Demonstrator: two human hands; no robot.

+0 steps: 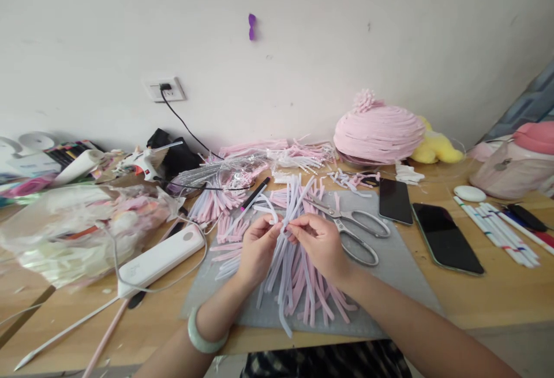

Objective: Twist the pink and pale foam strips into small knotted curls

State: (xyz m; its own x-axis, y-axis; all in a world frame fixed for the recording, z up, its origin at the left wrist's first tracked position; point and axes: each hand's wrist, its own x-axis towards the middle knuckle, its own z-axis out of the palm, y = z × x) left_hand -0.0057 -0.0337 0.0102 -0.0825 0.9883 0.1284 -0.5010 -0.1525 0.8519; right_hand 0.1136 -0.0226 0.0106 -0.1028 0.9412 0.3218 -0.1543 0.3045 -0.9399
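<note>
Both my hands meet over the middle of a grey cutting mat (402,274). My left hand (262,245) pinches a pale lavender pipe cleaner (267,208), its upper end bent over in a loop. Close beside it, my right hand (318,242) has thumb and finger pressed together at the same spot, on what looks like the same stems. Beneath them spreads a pile of lavender and pink pipe cleaners (309,297), fanned toward me. The exact pinch point is partly hidden by my fingers. Metal scissors (352,228) lie right of my right hand.
At the left are a white power bank (162,259) with its cable and a plastic bag (86,228) of scraps. Two phones (448,239) (395,200) and several markers (497,231) lie at the right. Behind stand a pink fuzzy bundle (378,133) and a glue gun (145,163).
</note>
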